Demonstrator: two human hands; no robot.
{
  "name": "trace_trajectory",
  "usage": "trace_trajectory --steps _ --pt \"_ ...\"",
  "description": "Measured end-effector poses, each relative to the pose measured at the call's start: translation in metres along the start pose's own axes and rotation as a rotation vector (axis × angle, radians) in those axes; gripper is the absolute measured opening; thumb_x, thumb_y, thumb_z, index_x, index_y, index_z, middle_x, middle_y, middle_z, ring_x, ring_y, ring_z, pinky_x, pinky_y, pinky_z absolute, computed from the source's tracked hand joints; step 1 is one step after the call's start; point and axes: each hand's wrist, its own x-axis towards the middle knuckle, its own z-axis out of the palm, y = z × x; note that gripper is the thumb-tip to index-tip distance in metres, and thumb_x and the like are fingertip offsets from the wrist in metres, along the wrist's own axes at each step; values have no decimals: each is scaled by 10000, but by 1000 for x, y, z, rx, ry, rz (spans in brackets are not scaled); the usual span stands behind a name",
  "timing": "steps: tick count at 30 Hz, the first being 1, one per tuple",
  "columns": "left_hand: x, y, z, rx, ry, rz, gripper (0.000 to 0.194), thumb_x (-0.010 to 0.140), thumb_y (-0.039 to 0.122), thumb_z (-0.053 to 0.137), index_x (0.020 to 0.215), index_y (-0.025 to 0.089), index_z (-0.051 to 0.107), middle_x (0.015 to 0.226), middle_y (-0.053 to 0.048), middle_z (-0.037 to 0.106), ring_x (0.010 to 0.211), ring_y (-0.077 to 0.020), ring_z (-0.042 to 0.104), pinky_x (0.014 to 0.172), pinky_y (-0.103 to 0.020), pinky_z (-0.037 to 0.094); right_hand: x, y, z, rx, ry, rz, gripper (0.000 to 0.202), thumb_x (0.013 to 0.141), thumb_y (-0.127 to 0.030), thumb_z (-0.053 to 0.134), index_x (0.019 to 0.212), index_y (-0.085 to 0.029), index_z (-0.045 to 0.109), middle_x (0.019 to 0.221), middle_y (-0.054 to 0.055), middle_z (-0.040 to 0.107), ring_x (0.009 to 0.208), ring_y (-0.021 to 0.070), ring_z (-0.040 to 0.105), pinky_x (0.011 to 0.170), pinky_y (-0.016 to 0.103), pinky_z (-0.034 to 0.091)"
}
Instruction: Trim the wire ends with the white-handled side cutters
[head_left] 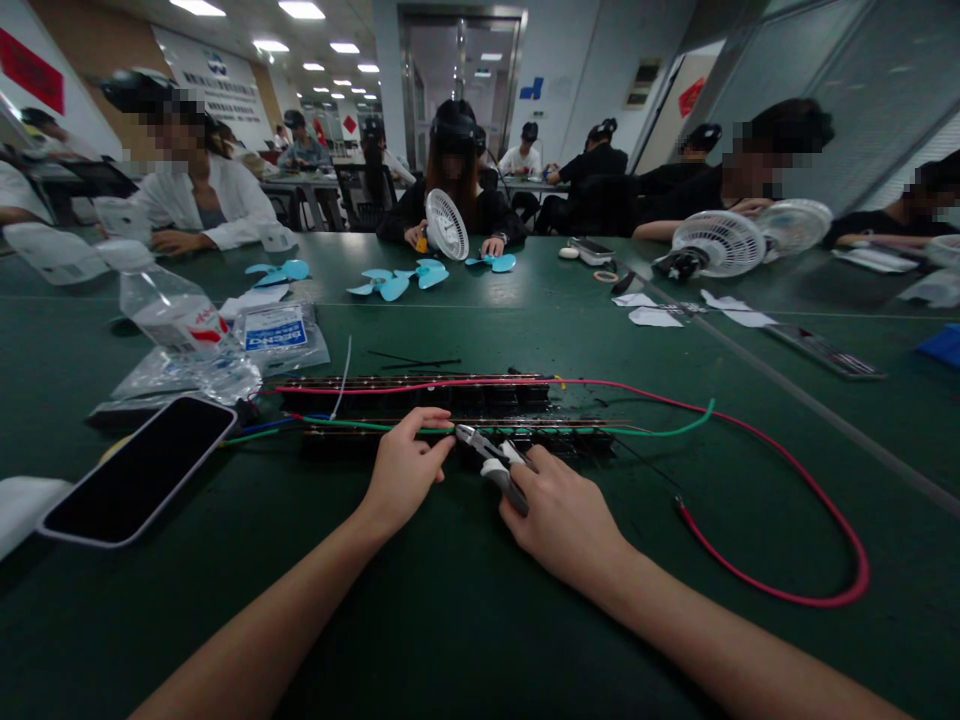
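Note:
Pliers (476, 438) with grey and white handles are gripped in my right hand (566, 515), their jaws pointing left at my left fingertips. The fingers of my left hand (409, 465) are pinched around the green wire (352, 425) where it runs along the nearer black strip (330, 440). Behind that lies a second black strip (487, 393) with a red wire (622, 385) along it; this wire loops out to the right and back. A white cable tie (343, 375) stands up near the left part of the strips. My fingers hide part of the nearer strip.
At left are a phone (142, 470), a plastic bottle (176, 315) and a plastic bag (281, 335). Thin black ties (412, 359) lie behind the strips. Across the table, a person holds a white fan cage (447, 225) near blue fan blades (394, 280). More fan cages (720, 243) stand at right.

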Motion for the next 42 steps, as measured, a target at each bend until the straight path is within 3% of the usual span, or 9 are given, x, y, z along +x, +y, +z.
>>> trace_trajectory --steps 10,16,20,24,28,31,36,42 --pt "1 -1 0 27 -3 13 258 808 170 616 1065 149 608 1062 -91 671 424 -41 573 409 -177 447 -6 1 -4 -41 -44 -11 184 795 -257 560 945 -171 623 1011 120 555 860 228 549 713 342 438" --pt "-3 -1 -1 46 -17 57 256 815 174 603 1070 162 615 1063 -79 678 436 -51 579 426 -189 457 -6 0 -8 51 -78 5 185 788 -260 549 926 -173 635 988 106 557 816 202 555 670 318 430" --pt "-6 -1 -1 92 -15 83 263 832 182 580 1091 173 622 746 -7 677 436 -91 572 448 -209 446 -4 0 -9 125 -100 6 180 783 -278 545 894 -176 644 956 85 565 743 170 552 623 292 405" --pt "-8 -1 -1 125 -20 124 292 844 169 560 1128 181 627 486 69 510 427 -122 560 482 -225 432 -3 2 -15 180 -121 27 162 778 -285 545 851 -183 647 947 75 579 677 151 541 583 284 373" --pt "-8 -2 -1 145 -50 175 330 847 155 544 1165 195 622 524 60 524 446 -122 568 504 -230 432 1 8 -27 421 -219 55 119 764 -239 521 737 -184 623 798 40 606 621 134 525 557 273 349" --pt "-8 -4 0 161 -59 197 316 853 152 533 1151 193 626 618 32 584 460 -113 574 516 -233 440 4 13 -31 760 -386 113 160 786 -251 480 710 -181 602 674 15 597 576 136 531 523 266 371" --pt "-7 -6 1 191 -55 228 293 867 140 509 1134 189 620 850 -26 657 466 -86 578 516 -225 448 8 15 -26 1390 -569 280 139 739 -252 512 678 -154 590 852 86 676 684 166 641 657 313 508" --pt "-7 -6 1 201 -52 248 282 890 151 491 1145 188 606 1031 -62 657 492 -75 593 539 -221 471 7 11 -26 1510 -605 361 244 778 -249 437 562 -168 517 927 113 705 665 161 657 669 328 529"
